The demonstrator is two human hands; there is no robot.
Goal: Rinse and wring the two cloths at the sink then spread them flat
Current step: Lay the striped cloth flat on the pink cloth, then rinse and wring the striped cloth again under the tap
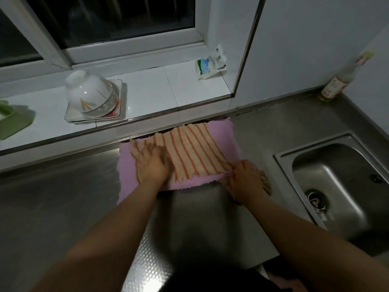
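The steel worktop carries the pink cloth left of the sink, the striped cloth laid on top. The left hand presses flat with a spread grip; the right hand looks flat at the near-right corner. Spreading seems nearly done; smoothing the edges likely remains.

You have one view only: head camera, wide-angle, worn on person. Looks forward and steeply down over steel desk, close above it. Forearms run in from bottom edge. Window sill crosses top, sink at right edge. No second view shares the scene.
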